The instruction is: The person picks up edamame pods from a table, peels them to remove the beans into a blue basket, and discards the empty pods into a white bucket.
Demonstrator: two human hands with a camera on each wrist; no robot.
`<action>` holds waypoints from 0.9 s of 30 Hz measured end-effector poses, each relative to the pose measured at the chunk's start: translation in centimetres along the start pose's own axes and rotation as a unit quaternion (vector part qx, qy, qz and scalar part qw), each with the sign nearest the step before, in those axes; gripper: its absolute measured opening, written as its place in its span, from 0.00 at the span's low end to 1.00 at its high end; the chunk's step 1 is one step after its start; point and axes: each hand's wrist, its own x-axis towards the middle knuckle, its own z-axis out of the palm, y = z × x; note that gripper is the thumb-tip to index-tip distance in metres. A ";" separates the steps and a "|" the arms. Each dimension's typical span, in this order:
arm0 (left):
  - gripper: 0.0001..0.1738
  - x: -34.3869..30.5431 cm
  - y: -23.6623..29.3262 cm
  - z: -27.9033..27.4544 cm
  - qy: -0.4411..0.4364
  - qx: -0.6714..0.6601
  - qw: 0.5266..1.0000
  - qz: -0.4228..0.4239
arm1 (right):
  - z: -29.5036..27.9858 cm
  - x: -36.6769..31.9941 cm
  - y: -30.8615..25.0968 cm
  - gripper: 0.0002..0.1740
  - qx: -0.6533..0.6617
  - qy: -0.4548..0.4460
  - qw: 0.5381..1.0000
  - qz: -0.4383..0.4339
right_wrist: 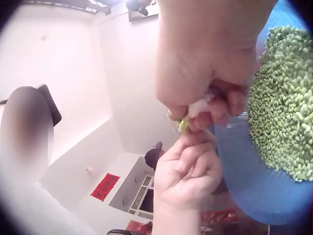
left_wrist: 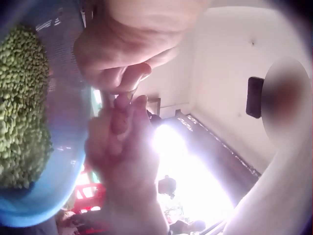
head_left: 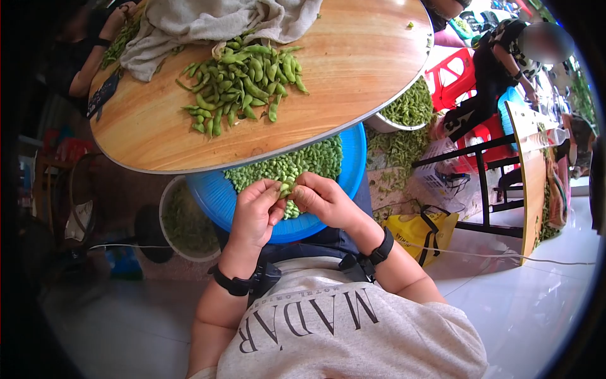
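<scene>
Over a blue basket (head_left: 205, 201) of shelled green soybeans (head_left: 315, 156), both hands meet fingertip to fingertip at a green soybean pod (head_left: 286, 186). The left hand (head_left: 254, 205) pinches one end between thumb and fingers. From the other side the right hand (head_left: 328, 201) pinches it too, its thumb bent against the pod. In the right wrist view a bit of the pod (right_wrist: 184, 126) shows between the right hand's (right_wrist: 208, 73) fingertips and the left hand (right_wrist: 188, 169) below. The pod is mostly hidden by fingers in the left wrist view.
A pile of unshelled pods (head_left: 243, 82) lies on the oval wooden table (head_left: 353, 76) beside a grey cloth (head_left: 214, 28). Tubs of husks stand at left (head_left: 183, 227) and right (head_left: 407, 107). A yellow bag (head_left: 410, 234) sits on the floor; other people work nearby.
</scene>
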 end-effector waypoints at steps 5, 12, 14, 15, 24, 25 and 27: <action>0.06 -0.1 -0.6 0.2 0.057 0.213 0.968 0.124 | -0.7 0.9 -1.0 0.12 -0.076 0.026 0.994 0.069; 0.06 -0.3 -0.7 -0.5 0.097 0.212 0.965 0.120 | -1.3 1.8 -0.4 0.11 -0.121 0.025 0.989 0.077; 0.06 -0.3 -0.7 -0.8 0.102 0.202 0.967 0.120 | -1.4 1.6 0.3 0.11 -0.127 0.040 0.987 0.090; 0.06 -0.3 -0.7 -0.6 0.106 0.204 0.966 0.114 | -1.2 1.5 0.5 0.11 -0.071 0.025 0.993 0.094; 0.03 0.0 -1.5 -0.4 0.053 0.386 0.895 0.217 | -0.5 1.1 0.6 0.05 0.031 0.040 0.997 0.058; 0.02 0.1 -1.7 -0.4 0.044 0.372 0.901 0.221 | -0.5 1.3 0.6 0.05 0.044 0.043 0.996 0.065; 0.02 0.2 -1.8 -0.3 0.039 0.348 0.910 0.222 | -0.1 1.3 1.1 0.03 0.075 0.064 0.993 0.065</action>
